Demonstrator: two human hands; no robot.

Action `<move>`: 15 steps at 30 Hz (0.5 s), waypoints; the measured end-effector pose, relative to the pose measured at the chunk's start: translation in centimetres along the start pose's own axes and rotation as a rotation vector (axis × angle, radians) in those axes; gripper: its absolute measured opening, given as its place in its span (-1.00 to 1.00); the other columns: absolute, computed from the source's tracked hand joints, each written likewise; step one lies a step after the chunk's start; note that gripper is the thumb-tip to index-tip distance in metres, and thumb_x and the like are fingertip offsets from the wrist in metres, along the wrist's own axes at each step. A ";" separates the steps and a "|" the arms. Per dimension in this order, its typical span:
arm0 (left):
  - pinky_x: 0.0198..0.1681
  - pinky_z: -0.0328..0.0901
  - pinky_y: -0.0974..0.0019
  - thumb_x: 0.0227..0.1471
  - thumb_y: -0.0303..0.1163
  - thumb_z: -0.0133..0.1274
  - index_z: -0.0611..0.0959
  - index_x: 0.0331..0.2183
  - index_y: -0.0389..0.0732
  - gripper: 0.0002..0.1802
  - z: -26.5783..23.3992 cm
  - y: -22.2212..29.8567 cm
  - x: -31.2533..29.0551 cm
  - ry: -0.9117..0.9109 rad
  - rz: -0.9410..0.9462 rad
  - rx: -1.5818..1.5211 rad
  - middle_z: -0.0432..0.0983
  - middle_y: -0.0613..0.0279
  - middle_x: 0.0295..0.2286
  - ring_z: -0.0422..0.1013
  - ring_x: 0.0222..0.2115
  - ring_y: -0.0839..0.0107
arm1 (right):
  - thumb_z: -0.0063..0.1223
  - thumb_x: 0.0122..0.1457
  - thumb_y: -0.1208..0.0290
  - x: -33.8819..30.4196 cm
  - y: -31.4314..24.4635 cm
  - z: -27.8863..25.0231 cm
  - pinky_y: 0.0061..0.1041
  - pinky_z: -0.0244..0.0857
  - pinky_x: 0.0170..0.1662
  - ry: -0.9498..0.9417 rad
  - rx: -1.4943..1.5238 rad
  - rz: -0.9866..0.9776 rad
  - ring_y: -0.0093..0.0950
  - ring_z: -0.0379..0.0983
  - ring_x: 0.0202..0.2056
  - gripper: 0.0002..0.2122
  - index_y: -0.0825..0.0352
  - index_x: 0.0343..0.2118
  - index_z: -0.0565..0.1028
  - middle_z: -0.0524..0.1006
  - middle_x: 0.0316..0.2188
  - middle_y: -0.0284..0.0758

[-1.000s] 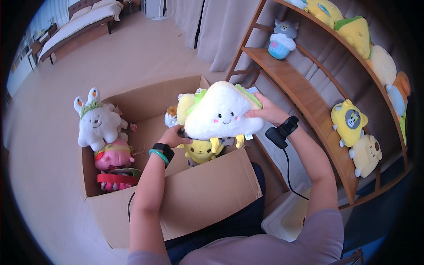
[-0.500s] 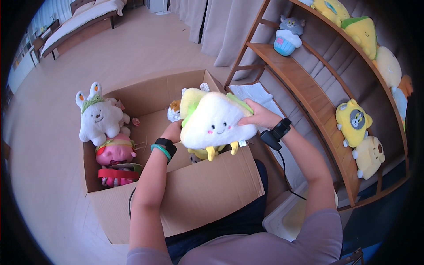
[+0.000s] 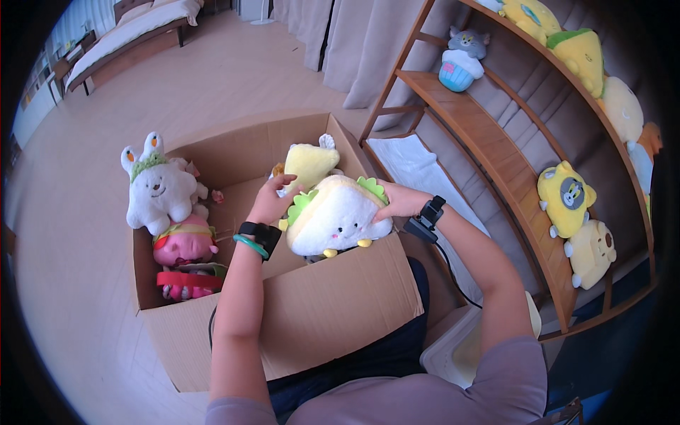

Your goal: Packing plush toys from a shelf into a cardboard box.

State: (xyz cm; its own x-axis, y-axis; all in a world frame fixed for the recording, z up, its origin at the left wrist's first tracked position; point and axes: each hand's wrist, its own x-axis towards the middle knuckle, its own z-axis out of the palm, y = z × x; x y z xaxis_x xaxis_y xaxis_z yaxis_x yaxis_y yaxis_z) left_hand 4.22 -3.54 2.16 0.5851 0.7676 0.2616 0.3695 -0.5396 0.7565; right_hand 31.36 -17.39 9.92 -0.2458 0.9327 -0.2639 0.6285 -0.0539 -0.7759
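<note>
A plush sandwich (image 3: 341, 221), white and triangular with a smiling face, green frills and small yellow feet, sits tilted at the right end of an open cardboard box (image 3: 340, 301). My right hand (image 3: 402, 201) grips its upper right edge, thumb on the front. By its left frill is my left hand (image 3: 270, 201), fingers extended and apart; whether they touch the plush I cannot tell. Just behind lies a pale yellow plush (image 3: 310, 166), partly covering a brown-and-white one. At the box's left end are a white plush with upright eye stalks (image 3: 159, 191) and a pink plush (image 3: 185, 244).
To the right stands a wooden shelf (image 3: 489, 152) bearing a cupcake cat plush (image 3: 462, 60), a yellow cat-hooded plush (image 3: 564, 197) and a cream plush (image 3: 592, 251). Several more plushes line its top. A pale plastic bin (image 3: 453, 347) is beside my legs; a bed (image 3: 134, 42) is far left.
The plush sandwich has come down into the box and turned, showing both green frills. My left hand has moved out from behind it, and the pale yellow plush shows more.
</note>
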 end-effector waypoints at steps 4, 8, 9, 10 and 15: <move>-0.11 0.19 0.35 -0.23 -0.28 0.23 0.33 -0.02 -0.20 -0.30 -1.7 2.7 -0.6 -0.312 -0.277 -0.777 0.39 0.27 -0.22 0.27 -0.15 0.36 | 0.29 -0.27 0.41 0.0 -0.3 0.1 -0.50 0.16 -0.02 -0.012 -0.007 0.007 -0.39 0.29 -0.09 -0.32 0.44 -0.05 0.16 0.36 -0.16 -0.17; 0.02 0.08 0.34 -0.47 -0.29 0.37 0.26 0.00 -0.30 -0.05 -0.5 4.7 -1.2 -0.634 -0.192 -0.476 0.33 0.14 -0.13 0.21 -0.07 0.31 | 0.28 -0.28 0.42 -0.6 -2.1 0.1 -0.49 0.15 -0.01 -0.027 -0.178 0.124 -0.34 0.28 -0.07 -0.29 0.43 -0.02 0.13 0.36 -0.15 -0.14; 0.02 0.08 0.34 -0.49 -0.30 0.37 0.26 0.00 -0.29 -0.04 -0.5 4.8 -1.4 -0.626 -0.187 -0.443 0.33 0.14 -0.12 0.21 -0.06 0.31 | 0.28 -0.28 0.42 -0.7 -2.6 0.3 -0.49 0.15 -0.01 -0.020 -0.169 0.110 -0.34 0.28 -0.07 -0.29 0.43 -0.02 0.13 0.36 -0.15 -0.14; 0.03 0.08 0.33 -0.50 -0.30 0.37 0.26 0.00 -0.28 -0.04 -0.4 4.9 -1.5 -0.625 -0.184 -0.395 0.33 0.14 -0.12 0.21 -0.06 0.31 | 0.28 -0.27 0.41 -0.8 -3.0 0.5 -0.49 0.14 0.00 -0.059 -0.165 0.076 -0.33 0.28 -0.05 -0.26 0.40 0.01 0.11 0.35 -0.12 -0.12; 0.02 0.10 0.32 -0.55 -0.31 0.38 0.27 0.00 -0.22 -0.01 -0.1 5.1 -1.7 -0.620 -0.129 -0.332 0.34 0.16 -0.12 0.22 -0.06 0.31 | 0.28 -0.28 0.37 0.0 -4.0 2.1 -0.44 0.18 -0.03 0.015 -0.430 -0.153 -0.28 0.31 -0.08 -0.27 0.37 0.01 0.14 0.35 -0.11 -0.10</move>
State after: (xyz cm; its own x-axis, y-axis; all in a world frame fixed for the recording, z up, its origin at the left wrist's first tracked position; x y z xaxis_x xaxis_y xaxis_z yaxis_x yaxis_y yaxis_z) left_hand 5.06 -7.62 5.63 0.8904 0.4273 -0.1565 0.2820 -0.2482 0.9268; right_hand 27.33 -17.95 11.86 -0.3512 0.9236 -0.1540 0.8357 0.2350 -0.4963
